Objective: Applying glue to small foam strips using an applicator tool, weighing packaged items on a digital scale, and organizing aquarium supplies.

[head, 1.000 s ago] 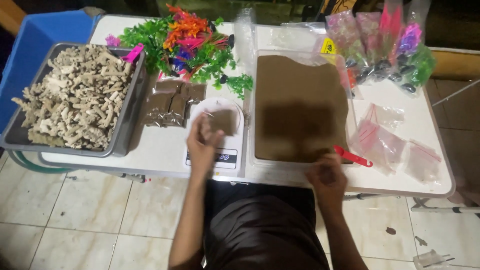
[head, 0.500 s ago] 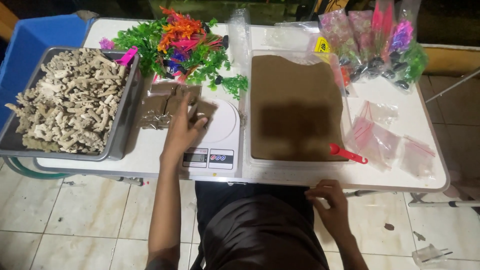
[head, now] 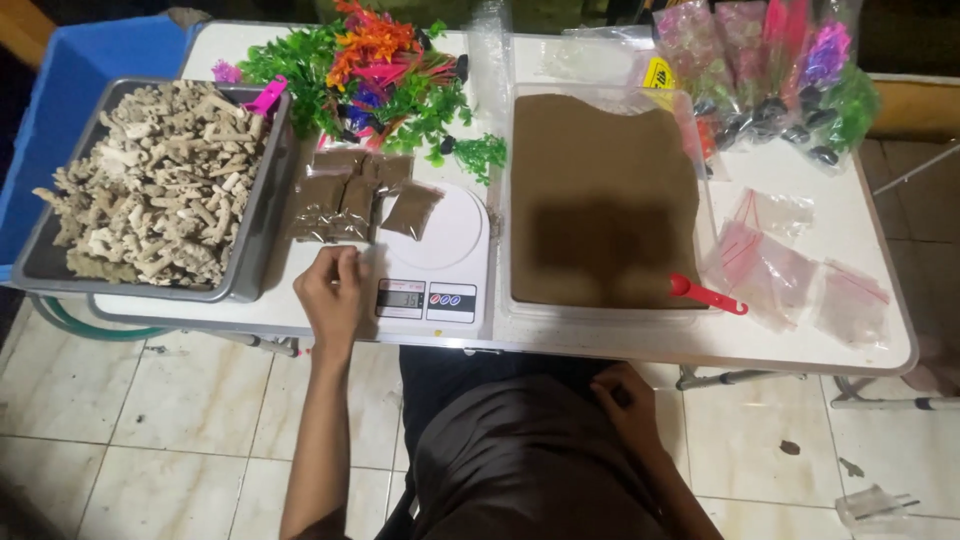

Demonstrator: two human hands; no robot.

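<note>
My left hand (head: 332,290) rests on the table (head: 800,345) edge, fingers loosely curled, holding nothing that I can see. Just to its right sits the white scale (head: 432,255), one brown packet (head: 411,209) lying on its platter. Just beyond my fingers lies a cluster of filled packets (head: 340,195). Further left stands the grey tray (head: 262,235) of pale chunks (head: 150,190). Beyond the packets are plastic plants (head: 370,75). My right hand (head: 625,400) lies in my lap, curled; I cannot tell whether it grips anything. Ahead of it are the brown powder tray (head: 600,200) and a red scoop (head: 705,294), with empty bags (head: 790,265) to the right.
</note>
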